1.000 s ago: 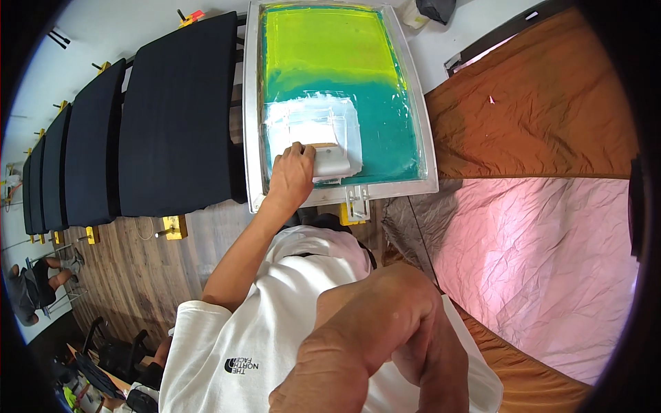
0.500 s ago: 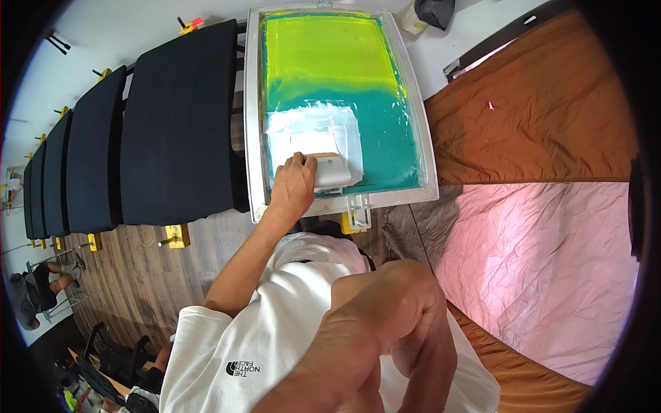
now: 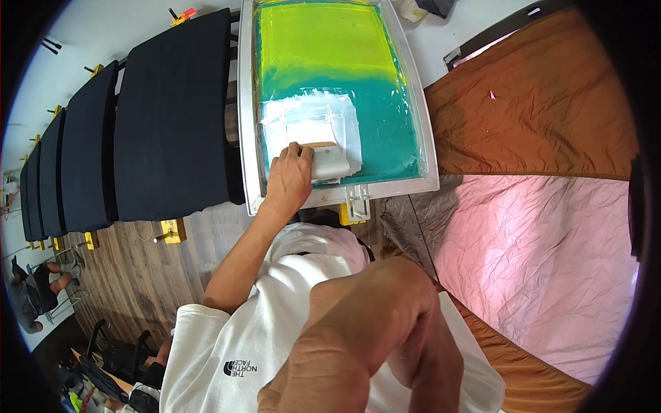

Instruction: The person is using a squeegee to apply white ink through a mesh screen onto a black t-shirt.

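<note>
A pale squeegee [image 3: 332, 164] with a brownish strip along its upper edge rests on the mesh of a screen-printing frame [image 3: 428, 138]. My left hand [image 3: 289, 180] is closed over the squeegee's left end. White ink [image 3: 310, 113] lies in a patch around and beyond the blade. The mesh beyond it is teal [image 3: 385, 131], with a yellow-green area [image 3: 320, 38] at the far end. My right hand [image 3: 372, 323] looms very large close to the camera, over my white T-shirt. Its fingers are bent; their tips, and anything in them, are out of sight.
A row of dark fabric-covered boards [image 3: 172, 117] runs left from the frame, with yellow clamps [image 3: 173, 230] along its edges. Brown fabric [image 3: 530, 110] and crinkled pink sheeting [image 3: 537, 255] spread on the right. A person [image 3: 45, 289] sits at the far left, over a wood floor [image 3: 158, 261].
The view has tilted slightly, so the frame and boards sit higher in it. My right hand looks larger and lower. My left hand stays on the squeegee, which has hardly moved on the mesh.
</note>
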Action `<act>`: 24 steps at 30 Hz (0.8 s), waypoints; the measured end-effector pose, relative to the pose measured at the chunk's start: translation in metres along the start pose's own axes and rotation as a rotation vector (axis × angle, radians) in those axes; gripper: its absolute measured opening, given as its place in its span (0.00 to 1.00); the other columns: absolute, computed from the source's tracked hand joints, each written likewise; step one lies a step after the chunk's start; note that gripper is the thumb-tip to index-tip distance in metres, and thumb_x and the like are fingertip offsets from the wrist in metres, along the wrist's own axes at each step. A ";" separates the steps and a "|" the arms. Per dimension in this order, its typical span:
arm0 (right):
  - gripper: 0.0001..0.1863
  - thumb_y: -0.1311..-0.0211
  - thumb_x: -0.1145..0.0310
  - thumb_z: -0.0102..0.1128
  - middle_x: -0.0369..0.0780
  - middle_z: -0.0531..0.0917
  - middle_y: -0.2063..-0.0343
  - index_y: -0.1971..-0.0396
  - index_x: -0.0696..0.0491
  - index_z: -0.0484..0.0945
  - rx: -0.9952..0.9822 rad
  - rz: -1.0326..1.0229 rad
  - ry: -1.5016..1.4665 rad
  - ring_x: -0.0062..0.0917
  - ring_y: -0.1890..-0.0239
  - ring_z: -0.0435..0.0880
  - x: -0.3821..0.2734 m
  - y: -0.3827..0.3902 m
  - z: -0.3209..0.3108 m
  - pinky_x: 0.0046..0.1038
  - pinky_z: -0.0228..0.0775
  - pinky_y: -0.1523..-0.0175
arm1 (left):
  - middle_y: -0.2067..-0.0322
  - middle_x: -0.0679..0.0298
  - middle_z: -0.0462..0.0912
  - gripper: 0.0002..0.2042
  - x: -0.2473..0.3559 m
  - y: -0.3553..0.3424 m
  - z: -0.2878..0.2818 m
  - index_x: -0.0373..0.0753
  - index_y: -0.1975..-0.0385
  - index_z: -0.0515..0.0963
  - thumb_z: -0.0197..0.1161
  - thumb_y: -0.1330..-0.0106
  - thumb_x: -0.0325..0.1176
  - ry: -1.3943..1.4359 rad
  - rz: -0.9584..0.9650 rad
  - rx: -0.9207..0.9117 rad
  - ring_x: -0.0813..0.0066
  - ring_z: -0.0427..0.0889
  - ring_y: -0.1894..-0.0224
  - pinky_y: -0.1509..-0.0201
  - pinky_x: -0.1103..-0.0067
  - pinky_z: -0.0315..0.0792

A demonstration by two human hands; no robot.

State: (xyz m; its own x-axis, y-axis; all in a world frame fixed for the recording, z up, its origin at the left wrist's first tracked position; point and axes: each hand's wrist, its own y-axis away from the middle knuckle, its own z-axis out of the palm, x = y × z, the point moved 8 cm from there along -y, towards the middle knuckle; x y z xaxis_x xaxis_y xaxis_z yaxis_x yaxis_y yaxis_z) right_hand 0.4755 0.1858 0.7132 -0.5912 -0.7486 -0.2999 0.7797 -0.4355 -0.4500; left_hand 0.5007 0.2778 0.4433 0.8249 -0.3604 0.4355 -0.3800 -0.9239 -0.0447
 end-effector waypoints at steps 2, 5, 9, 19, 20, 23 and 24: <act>0.39 0.49 0.67 0.74 0.43 0.82 0.68 0.42 0.68 0.62 0.013 -0.009 0.004 0.20 0.68 0.82 0.009 -0.002 0.001 0.22 0.76 0.60 | 0.63 0.50 0.77 0.18 0.001 0.002 0.001 0.32 0.55 0.77 0.58 0.48 0.16 0.002 -0.003 -0.004 0.51 0.80 0.58 0.53 0.65 0.75; 0.39 0.50 0.65 0.75 0.42 0.82 0.67 0.42 0.66 0.64 0.043 -0.035 0.031 0.19 0.66 0.82 0.015 0.007 0.012 0.22 0.75 0.58 | 0.62 0.49 0.77 0.18 0.008 -0.001 0.000 0.32 0.55 0.77 0.58 0.48 0.15 0.021 0.010 -0.012 0.51 0.80 0.58 0.52 0.65 0.75; 0.40 0.50 0.63 0.77 0.40 0.82 0.66 0.42 0.64 0.65 0.062 -0.064 0.039 0.19 0.64 0.82 0.003 0.013 0.001 0.22 0.75 0.56 | 0.60 0.51 0.77 0.17 -0.002 0.002 0.008 0.31 0.55 0.76 0.59 0.47 0.18 0.001 -0.011 -0.045 0.54 0.79 0.55 0.53 0.66 0.75; 0.31 0.43 0.81 0.58 0.39 0.80 0.67 0.37 0.63 0.64 0.578 -0.266 0.204 0.22 0.65 0.79 -0.013 0.076 -0.112 0.23 0.72 0.55 | 0.59 0.49 0.75 0.15 0.004 0.003 -0.006 0.34 0.52 0.74 0.53 0.40 0.25 0.065 -0.018 -0.048 0.49 0.77 0.54 0.50 0.65 0.74; 0.30 0.42 0.81 0.58 0.39 0.80 0.66 0.37 0.63 0.64 0.635 -0.303 0.212 0.23 0.64 0.78 -0.018 0.082 -0.117 0.23 0.71 0.54 | 0.59 0.51 0.74 0.16 0.004 0.004 -0.006 0.35 0.54 0.73 0.57 0.42 0.30 0.062 0.007 -0.062 0.52 0.76 0.55 0.53 0.65 0.73; 0.29 0.40 0.81 0.58 0.39 0.79 0.66 0.37 0.63 0.65 0.652 -0.333 0.206 0.23 0.62 0.77 -0.023 0.094 -0.121 0.23 0.70 0.52 | 0.60 0.52 0.73 0.18 0.006 0.010 -0.017 0.36 0.57 0.73 0.61 0.45 0.36 0.104 0.061 -0.009 0.55 0.76 0.55 0.55 0.65 0.72; 0.28 0.40 0.80 0.58 0.39 0.79 0.65 0.38 0.62 0.65 0.668 -0.346 0.237 0.24 0.62 0.77 -0.024 0.097 -0.122 0.24 0.70 0.52 | 0.61 0.52 0.73 0.18 0.010 0.014 -0.023 0.36 0.58 0.73 0.62 0.46 0.38 0.153 0.102 0.041 0.56 0.75 0.55 0.55 0.65 0.72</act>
State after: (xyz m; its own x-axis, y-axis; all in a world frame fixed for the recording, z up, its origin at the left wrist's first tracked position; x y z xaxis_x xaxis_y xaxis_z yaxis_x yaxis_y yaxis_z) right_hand 0.5402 0.2226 0.5741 -0.7925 -0.4217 -0.4406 0.4574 -0.8888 0.0278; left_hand 0.4940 0.2647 0.4680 0.7086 -0.4317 0.5582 -0.4384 -0.8892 -0.1312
